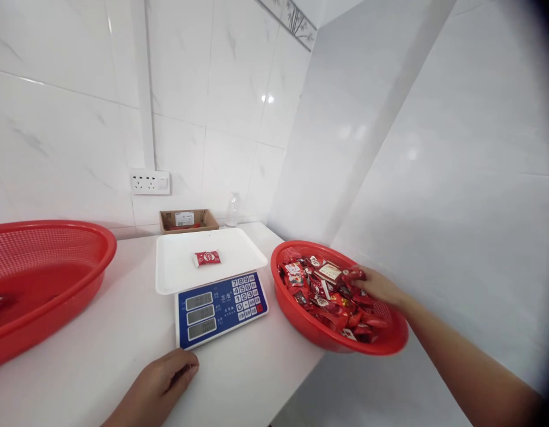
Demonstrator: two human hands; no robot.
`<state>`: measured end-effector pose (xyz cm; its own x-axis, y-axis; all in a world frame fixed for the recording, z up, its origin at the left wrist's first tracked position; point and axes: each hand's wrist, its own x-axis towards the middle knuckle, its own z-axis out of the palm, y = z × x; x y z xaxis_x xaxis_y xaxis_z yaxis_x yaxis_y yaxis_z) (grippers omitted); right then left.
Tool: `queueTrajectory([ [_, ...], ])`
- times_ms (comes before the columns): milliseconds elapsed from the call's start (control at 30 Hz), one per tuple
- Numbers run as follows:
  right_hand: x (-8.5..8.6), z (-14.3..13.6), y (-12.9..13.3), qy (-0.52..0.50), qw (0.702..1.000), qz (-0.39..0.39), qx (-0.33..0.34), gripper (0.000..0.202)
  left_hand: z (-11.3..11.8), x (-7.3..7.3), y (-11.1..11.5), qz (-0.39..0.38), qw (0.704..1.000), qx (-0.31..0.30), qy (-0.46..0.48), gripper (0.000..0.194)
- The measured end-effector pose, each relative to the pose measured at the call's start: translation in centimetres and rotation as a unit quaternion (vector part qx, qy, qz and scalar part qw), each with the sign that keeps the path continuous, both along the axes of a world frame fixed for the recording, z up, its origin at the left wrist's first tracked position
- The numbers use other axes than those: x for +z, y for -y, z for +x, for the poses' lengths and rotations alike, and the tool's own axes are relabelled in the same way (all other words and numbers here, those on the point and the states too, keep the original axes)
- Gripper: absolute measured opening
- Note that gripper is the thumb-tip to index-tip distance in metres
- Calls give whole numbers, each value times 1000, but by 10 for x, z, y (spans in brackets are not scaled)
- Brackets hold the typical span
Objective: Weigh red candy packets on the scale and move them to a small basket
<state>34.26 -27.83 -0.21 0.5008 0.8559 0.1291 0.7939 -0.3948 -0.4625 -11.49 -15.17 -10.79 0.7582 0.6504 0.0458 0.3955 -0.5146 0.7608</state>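
My right hand (379, 286) reaches into a red plastic basket (296, 311) heaped with red-wrapped snack packets (328, 296). Its fingers are closed on a red packet (355, 274) at the right side of the heap; the fingertips are partly hidden. On the white table, my left hand (165, 379) rests with its fingers curled and nothing visible in them, close to the front left corner of a digital scale (225, 311). One red and white packet (207, 257) lies on the scale's white pan (239, 249). The digits on the scale's displays are too faint to read surely.
At the left stands a larger red basket (90, 279) with a packet partly seen inside. A cardboard box (190, 228) holding some red items and a clear plastic bottle (233, 210) stand behind the scale. Tiled walls close off the back and right; a socket (150, 181) is on the back wall.
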Motion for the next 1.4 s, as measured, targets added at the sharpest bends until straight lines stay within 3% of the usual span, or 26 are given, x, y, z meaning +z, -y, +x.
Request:
queueTrajectory([
  [133,18,-10,-17,-94,992,84,-7,34,1,-2,-1,4,1000,5,13,23],
  [267,34,-40,-56,-124,986,110,31,35,2,0,-1,25,999,12,16,22],
  [467,51,-110,-137,-37,984,103,142,22,2,6,4,68,997,22,17,19],
  [633,37,-165,-188,66,967,85,231,13,0,8,6,87,996,25,1,19],
  [800,20,-178,-209,122,955,49,267,16,0,10,8,92,995,29,1,19],
  [1033,34,-185,-223,91,967,90,220,12,-3,7,6,87,996,25,3,19],
  [1200,25,-206,-235,35,969,127,210,12,-1,13,13,90,994,52,35,23],
  [1267,17,-213,-238,15,968,130,214,13,12,6,25,119,991,13,62,41],
  [1300,14,-216,-239,7,968,131,216,12,23,-1,34,136,988,-43,65,54],
  [1333,10,-218,-239,2,967,132,218,12,34,-10,44,138,983,-114,48,51],
  [1400,5,-221,-241,-2,966,136,220,11,57,-32,65,107,978,-176,14,44],
])
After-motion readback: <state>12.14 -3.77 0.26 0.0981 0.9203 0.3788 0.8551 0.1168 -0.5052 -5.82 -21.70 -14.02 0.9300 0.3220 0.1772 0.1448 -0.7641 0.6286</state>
